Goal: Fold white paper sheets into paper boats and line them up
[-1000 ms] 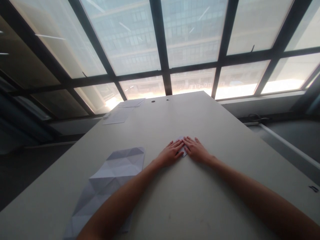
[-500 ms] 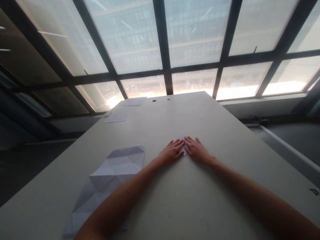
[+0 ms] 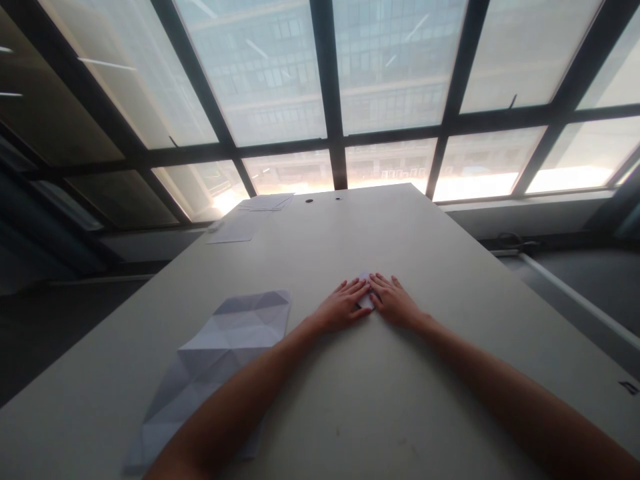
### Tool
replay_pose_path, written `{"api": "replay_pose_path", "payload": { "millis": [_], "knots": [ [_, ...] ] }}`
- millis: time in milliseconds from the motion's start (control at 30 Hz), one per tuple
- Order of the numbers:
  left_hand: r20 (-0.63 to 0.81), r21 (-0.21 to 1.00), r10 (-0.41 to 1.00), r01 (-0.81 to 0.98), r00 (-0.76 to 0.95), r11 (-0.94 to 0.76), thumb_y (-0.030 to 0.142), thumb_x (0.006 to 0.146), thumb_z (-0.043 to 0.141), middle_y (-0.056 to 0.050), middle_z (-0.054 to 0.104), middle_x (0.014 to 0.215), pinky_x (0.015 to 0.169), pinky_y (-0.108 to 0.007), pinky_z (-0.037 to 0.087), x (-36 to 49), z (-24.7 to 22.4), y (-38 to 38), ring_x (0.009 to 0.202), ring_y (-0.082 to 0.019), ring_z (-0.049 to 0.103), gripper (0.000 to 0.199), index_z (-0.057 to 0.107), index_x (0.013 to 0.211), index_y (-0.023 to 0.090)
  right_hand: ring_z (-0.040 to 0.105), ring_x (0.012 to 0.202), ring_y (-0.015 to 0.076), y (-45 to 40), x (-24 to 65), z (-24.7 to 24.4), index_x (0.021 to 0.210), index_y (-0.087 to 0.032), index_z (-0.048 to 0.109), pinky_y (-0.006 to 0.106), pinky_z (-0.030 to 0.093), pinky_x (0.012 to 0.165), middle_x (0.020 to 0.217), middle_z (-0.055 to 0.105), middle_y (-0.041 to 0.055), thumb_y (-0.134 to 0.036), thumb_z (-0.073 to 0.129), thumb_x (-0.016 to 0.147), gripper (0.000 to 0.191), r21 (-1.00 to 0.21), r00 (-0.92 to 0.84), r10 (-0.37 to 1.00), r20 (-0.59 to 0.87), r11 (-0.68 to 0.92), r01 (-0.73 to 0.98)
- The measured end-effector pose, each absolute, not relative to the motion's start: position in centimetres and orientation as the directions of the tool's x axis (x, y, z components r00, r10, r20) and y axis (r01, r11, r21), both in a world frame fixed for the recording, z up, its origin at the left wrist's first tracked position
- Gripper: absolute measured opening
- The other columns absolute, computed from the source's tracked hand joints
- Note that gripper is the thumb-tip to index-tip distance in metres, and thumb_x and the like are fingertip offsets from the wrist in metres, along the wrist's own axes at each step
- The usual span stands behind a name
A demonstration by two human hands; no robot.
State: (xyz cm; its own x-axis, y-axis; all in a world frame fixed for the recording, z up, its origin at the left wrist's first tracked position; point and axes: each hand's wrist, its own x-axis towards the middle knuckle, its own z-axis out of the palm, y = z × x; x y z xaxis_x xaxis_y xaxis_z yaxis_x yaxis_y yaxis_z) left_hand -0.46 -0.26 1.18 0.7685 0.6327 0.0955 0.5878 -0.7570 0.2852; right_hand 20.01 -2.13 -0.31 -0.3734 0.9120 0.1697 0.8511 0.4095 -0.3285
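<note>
“Head view: where is the small folded paper [image 3: 367,302] sitting?”

“It's lying on the white desk [image 3: 425,247], just right of the frame's centre, and both hands are covering most of it. Only a pale strip is showing between them, with a bit of its upper tip.”

“And the grip?”

“Neither hand is pinching anything. The left hand [image 3: 341,308] is resting palm down with its fingers slightly spread, its thumb reaching toward the paper's near edge. The right hand [image 3: 395,301] is mirroring it, its fingers reaching over the other side.”

“Which step are we seeing, then?”

“I'm reading it as flattening: the hands seem to be pressing a fold down against the desk. Which crease they're working, I can't tell under the fingers.”

“What is the next move calling for?”

“In my judgement, it's calling for one hand pinning the paper while the other is sharpening the edge, so the layers aren't slipping.”

“Anything lying nearby?”

“Creased paper [image 3: 245,327] is spreading across the lower left, the left forearm [image 3: 250,393] crossing over its right side; whether they're touching, I can't tell. Flat loose sheets [image 3: 233,231] are lying at the desk's far end, upper left of centre.”
</note>
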Motion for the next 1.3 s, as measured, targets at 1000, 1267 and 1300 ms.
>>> {"api": "replay_pose_path", "payload": {
  "millis": [1000,1267,1300],
  "knots": [
    [0.135,0.355,0.681,0.606,0.720,-0.711,0.052,0.093,0.056,-0.009,0.039,0.154,0.121,-0.042,0.018,-0.41,1.21,-0.31,0.146,-0.021,0.027,0.053,0.044,0.136,0.024,0.033,0.143,0.0219,-2.07,20.14,-0.03,0.143,-0.017,0.047,0.047,0.016,0.118,0.151,0.043,0.0121,-0.025,0.040,0.097,0.047,-0.355,-0.359,0.910,0.207,0.412,0.839],
    [0.119,0.354,0.687,0.616,0.716,-0.703,0.051,0.093,0.055,-0.009,0.039,0.154,0.121,-0.041,0.017,-0.32,1.40,-0.42,0.146,-0.021,0.026,0.053,0.044,0.137,0.025,0.034,0.142,0.0221,-2.13,20.14,-0.03,0.143,-0.018,0.047,0.047,0.016,0.118,0.151,0.043,0.0115,-0.025,0.040,0.097,0.047,-0.358,-0.358,0.909,0.213,0.413,0.837],
    [0.115,0.356,0.689,0.618,0.716,-0.701,0.051,0.093,0.056,-0.009,0.039,0.154,0.121,-0.042,0.017,-0.32,1.40,-0.42,0.146,-0.021,0.026,0.053,0.044,0.137,0.025,0.034,0.142,0.0222,-2.13,20.14,-0.04,0.143,-0.018,0.047,0.047,0.016,0.118,0.151,0.043,0.0114,-0.025,0.040,0.097,0.047,-0.358,-0.359,0.908,0.216,0.416,0.836]
  ]
}}
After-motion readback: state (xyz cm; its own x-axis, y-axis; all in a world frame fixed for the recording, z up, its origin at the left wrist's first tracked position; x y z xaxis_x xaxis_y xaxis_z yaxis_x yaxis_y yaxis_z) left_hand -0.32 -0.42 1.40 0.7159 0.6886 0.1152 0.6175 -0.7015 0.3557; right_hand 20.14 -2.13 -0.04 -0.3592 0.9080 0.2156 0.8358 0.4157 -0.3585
